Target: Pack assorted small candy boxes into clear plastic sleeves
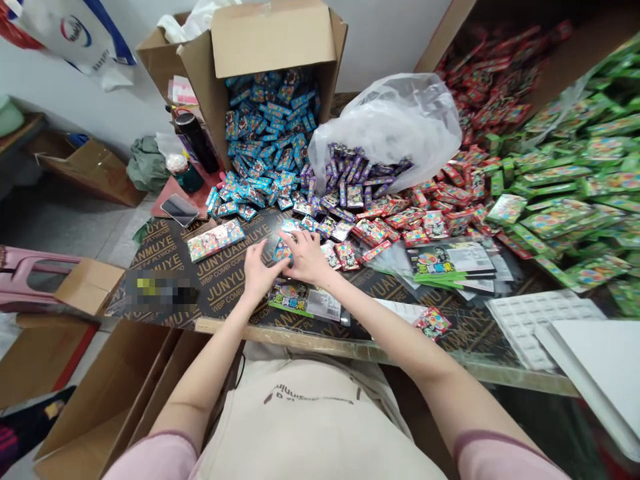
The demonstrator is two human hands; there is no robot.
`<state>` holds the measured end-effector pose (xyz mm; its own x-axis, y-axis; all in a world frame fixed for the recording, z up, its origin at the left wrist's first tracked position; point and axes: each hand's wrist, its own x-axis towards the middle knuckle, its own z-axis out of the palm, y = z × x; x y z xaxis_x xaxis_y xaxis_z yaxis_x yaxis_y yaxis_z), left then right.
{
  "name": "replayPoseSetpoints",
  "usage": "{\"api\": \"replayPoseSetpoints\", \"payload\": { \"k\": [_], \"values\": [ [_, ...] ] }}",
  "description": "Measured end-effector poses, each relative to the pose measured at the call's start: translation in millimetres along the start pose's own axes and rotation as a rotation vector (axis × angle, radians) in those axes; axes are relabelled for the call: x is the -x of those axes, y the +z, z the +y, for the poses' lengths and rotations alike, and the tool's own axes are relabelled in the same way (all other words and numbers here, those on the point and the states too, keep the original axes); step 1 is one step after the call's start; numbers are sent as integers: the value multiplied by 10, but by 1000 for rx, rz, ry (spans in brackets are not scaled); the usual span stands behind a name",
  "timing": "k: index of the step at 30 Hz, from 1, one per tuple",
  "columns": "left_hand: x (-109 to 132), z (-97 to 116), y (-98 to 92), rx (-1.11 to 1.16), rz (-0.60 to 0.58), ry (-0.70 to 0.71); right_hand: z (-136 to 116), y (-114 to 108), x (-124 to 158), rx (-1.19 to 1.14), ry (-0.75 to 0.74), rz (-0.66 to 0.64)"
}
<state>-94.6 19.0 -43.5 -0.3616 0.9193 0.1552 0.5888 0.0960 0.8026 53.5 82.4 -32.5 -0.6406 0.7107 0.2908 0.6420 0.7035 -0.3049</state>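
My left hand is over the middle of the dark table, thumb and forefinger spread apart with a gap between them. Close beside it, my right hand has its fingers bent round a small blue candy box, partly hidden by the fingers. Just below the hands lies a flat printed package with green lettering and a barcode. Left of my hands, a row of small boxes rests flat on the table. Loose purple boxes and red boxes lie right beside my right hand.
A carton spills blue boxes at the back. Clear plastic covers purple ones. Red boxes and green boxes heap rightward. Printed packages, label sheets, a phone and a black bottle surround the workspace.
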Motion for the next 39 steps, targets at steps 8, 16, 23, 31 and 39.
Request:
{"api": "replayPoseSetpoints", "payload": {
  "k": [8,16,23,31,39],
  "values": [
    [358,494,174,611,-438,-355,58,-457,674,-303,-149,36],
    [562,744,179,1029,-750,-617,118,-474,1077,-411,-81,154],
    [551,459,278,524,-563,-157,373,-617,1415,-277,146,252],
    [670,235,626,-311,-857,646,619,-496,1957,-76,243,97],
    [657,201,602,-213,-716,627,487,-369,2022,-290,188,59]
  ]
}}
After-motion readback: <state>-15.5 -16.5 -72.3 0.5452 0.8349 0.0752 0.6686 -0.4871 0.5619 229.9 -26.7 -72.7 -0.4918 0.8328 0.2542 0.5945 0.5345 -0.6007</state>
